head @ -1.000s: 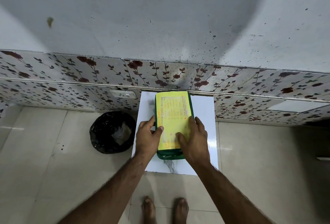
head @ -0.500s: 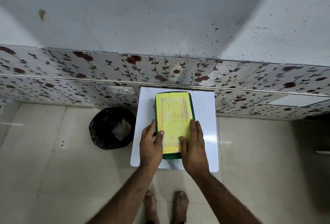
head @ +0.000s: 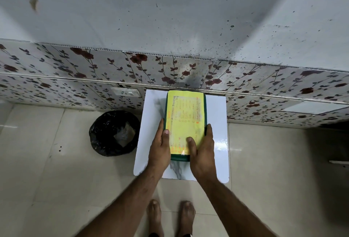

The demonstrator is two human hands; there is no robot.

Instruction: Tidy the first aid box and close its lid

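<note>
Green first aid box [head: 186, 123], yellow-labelled lid closed.

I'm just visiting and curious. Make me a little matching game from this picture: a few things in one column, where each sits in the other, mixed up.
Things:
1. first aid box
2. black bin bag
3. wall socket
4. left hand

Places:
A. on the floor, left of the white board
B. on the floral wall panel
C. gripping the box's left side
D. lying on the white marble-patterned board

Pairs: 1-D, 2-A, 3-B, 4-C
</note>
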